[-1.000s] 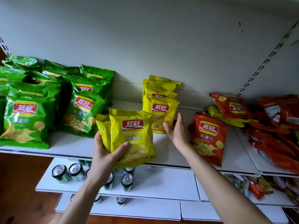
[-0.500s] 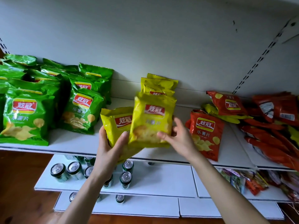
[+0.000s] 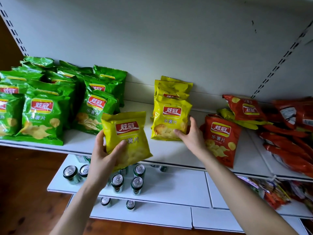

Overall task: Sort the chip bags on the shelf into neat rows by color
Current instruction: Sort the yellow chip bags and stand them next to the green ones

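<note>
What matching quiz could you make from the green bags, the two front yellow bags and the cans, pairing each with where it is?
Things: 1. green bags; 2. lifted yellow bag; 3. standing yellow bag; 4. cans.
Places: A. lower shelf; B. in the left hand; C. upper shelf, far left; D. upper shelf, right hand holding its edge.
Pairs: 1-C, 2-B, 3-D, 4-A.

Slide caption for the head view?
Left hand grips a yellow chip bag; right hand holds the front bag of the yellow row, between green bags and red bags.
</note>
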### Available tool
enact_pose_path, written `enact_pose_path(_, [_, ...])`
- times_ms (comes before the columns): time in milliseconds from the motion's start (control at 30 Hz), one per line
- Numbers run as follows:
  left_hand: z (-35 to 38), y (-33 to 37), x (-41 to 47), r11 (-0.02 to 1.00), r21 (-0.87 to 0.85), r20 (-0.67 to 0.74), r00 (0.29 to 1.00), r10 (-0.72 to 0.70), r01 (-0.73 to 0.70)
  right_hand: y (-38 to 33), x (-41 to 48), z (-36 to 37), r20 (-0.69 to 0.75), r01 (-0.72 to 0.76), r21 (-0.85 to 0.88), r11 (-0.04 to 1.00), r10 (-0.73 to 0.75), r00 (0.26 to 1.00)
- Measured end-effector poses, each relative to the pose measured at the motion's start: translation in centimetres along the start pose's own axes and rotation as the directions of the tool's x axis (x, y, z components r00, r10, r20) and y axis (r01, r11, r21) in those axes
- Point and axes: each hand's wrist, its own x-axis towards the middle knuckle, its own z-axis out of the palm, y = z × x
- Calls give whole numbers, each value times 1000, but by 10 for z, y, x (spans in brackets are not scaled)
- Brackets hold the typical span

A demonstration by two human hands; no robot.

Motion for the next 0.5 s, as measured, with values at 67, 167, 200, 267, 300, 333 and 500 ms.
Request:
enact_pose_path(67, [5,0,2,999,-28,19,999,-40,41,3,-3,-6,-6,-18,47,999,18,1000])
enact_pose_path(167, [15,-3,5,996,-50,56,996,-65,67,5,-13,-20,-76,-14,180,984,28,997])
enact_pose_path(200, [19,-5,7,996,-53,68,995,-72,75,5,-18,-24,-99,-9,238,971,34,995])
enact_pose_path(267, [29,-9,12,996,-46,91,993,-76,80,6,-28,-30,-124,9,345,938,37,992])
enact_pose_path(300, [35,-12,15,997,-32,110,991,-70,74,5,-33,-32,-109,8,385,923,37,993])
enact_pose_path(333, [43,-13,19,998,-14,139,988,-63,65,5,-37,-32,-73,-5,414,910,38,997])
enact_pose_path(500, [86,-29,43,996,84,246,969,-24,4,5,-41,-29,89,-67,374,925,36,995])
